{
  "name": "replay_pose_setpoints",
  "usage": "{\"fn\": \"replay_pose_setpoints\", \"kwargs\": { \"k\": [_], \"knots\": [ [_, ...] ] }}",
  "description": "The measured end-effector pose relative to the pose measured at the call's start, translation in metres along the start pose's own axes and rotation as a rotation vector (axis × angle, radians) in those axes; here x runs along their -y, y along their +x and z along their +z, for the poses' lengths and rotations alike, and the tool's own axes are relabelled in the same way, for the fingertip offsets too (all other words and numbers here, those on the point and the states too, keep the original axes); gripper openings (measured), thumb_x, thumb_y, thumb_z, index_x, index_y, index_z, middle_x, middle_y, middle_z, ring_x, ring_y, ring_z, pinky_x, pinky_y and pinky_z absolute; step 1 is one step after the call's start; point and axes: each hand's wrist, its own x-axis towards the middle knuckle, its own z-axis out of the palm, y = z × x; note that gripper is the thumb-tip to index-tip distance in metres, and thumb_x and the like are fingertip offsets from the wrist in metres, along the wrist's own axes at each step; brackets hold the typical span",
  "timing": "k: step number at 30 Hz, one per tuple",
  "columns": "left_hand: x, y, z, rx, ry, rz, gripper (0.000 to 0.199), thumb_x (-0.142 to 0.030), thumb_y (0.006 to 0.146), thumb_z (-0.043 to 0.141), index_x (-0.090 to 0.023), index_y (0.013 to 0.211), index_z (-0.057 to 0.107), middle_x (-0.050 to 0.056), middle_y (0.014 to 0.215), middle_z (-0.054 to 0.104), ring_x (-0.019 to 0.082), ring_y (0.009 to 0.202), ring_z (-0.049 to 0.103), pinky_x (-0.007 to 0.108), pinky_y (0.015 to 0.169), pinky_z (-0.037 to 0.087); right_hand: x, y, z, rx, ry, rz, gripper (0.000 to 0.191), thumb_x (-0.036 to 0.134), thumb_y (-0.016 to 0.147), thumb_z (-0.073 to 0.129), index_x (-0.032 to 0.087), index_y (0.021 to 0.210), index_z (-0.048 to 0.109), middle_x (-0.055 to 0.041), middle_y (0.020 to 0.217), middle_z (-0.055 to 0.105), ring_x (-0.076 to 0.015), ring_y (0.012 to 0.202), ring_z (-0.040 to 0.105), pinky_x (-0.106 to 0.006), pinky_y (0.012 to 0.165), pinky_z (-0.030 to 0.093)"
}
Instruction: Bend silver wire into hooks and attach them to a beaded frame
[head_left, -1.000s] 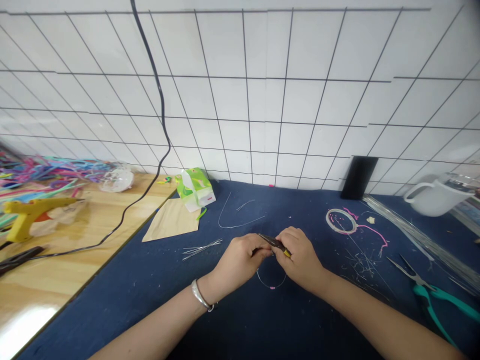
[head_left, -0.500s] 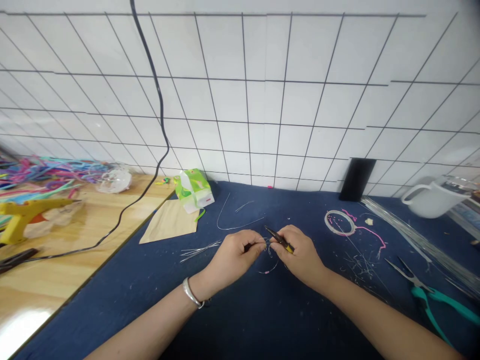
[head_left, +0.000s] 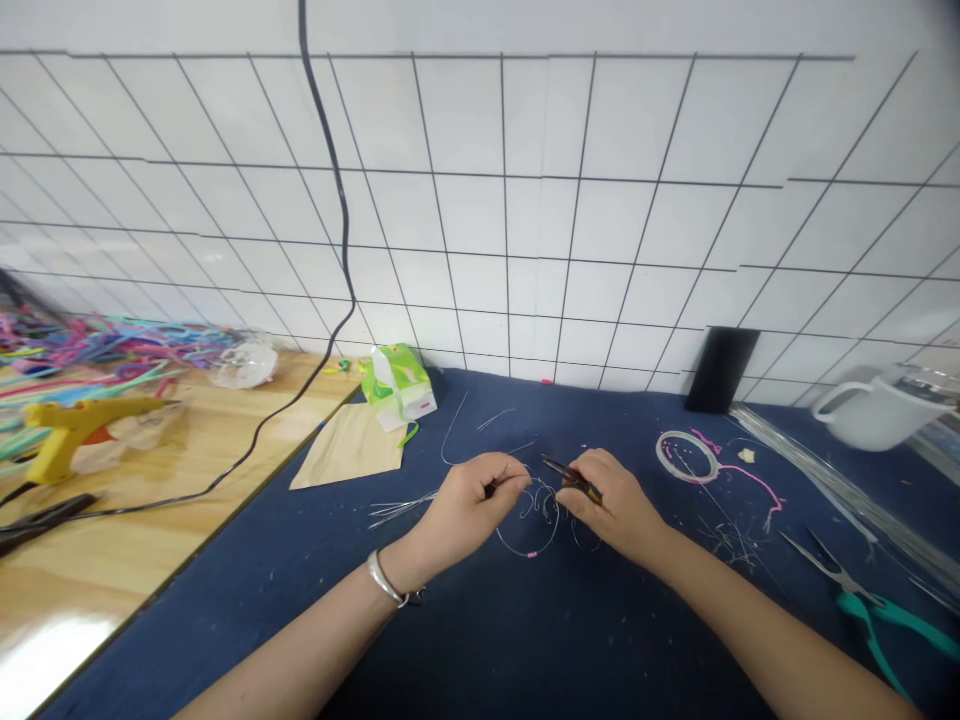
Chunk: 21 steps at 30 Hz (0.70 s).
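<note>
My left hand is closed in a pinch on a thin silver wire, bent into loops and curls that hang between my hands. Small pink beads sit on its lowest curve. A dark spot inside the left fingers is too shaded to make out. My right hand is wrapped round small pliers with dark jaws and black-and-yellow handles. The jaws point up and left, just above the wire loops; whether they touch the wire I cannot tell. Another thin loop hangs below the right fingers.
Right of my hands are a round dish with pink beads, wire clippings, teal-handled pliers, a wire bundle and a white mug. Leftward lie cut wires, a cloth pouch, a green tissue pack and a yellow glue gun.
My hands have drawn slightly apart, and more of the looped wire shows between them. The pliers' jaws have tipped a little flatter. The whole view has shifted slightly.
</note>
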Motion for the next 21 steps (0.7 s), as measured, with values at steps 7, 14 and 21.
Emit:
{"fn": "replay_pose_setpoints", "kwargs": {
  "k": [7, 14, 21],
  "knots": [
    [0.004, 0.0, -0.005, -0.037, -0.094, 0.012, 0.016, -0.023, 0.084, 0.046, -0.015, 0.078, 0.058, 0.0, 0.069, 0.053, 0.011, 0.063, 0.046, 0.023, 0.059, 0.037, -0.002, 0.0, -0.001, -0.001, -0.197, -0.129, 0.031, 0.042, 0.089, 0.039, 0.016, 0.078, 0.053, -0.0049, 0.077, 0.052, -0.0171, 0.078, 0.044, -0.033, 0.074, 0.037],
    [0.01, 0.0, -0.007, -0.02, -0.298, -0.038, 0.018, -0.029, 0.084, 0.051, -0.015, 0.084, 0.061, -0.002, 0.065, 0.05, 0.009, 0.057, 0.044, 0.021, 0.054, 0.036, -0.012, -0.001, 0.001, -0.109, -0.36, -0.213, 0.031, 0.044, 0.085, 0.046, 0.014, 0.082, 0.055, -0.0075, 0.08, 0.052, -0.0191, 0.081, 0.044, -0.035, 0.075, 0.036],
    [0.013, -0.001, 0.003, -0.009, -0.536, -0.114, 0.016, -0.03, 0.079, 0.06, -0.014, 0.081, 0.063, -0.003, 0.06, 0.051, 0.008, 0.054, 0.043, 0.02, 0.052, 0.035, -0.001, -0.006, -0.001, -0.177, -0.547, -0.273, 0.037, 0.048, 0.083, 0.047, 0.012, 0.089, 0.057, -0.0098, 0.084, 0.051, -0.0235, 0.087, 0.043, -0.04, 0.077, 0.034]
  ]
}}
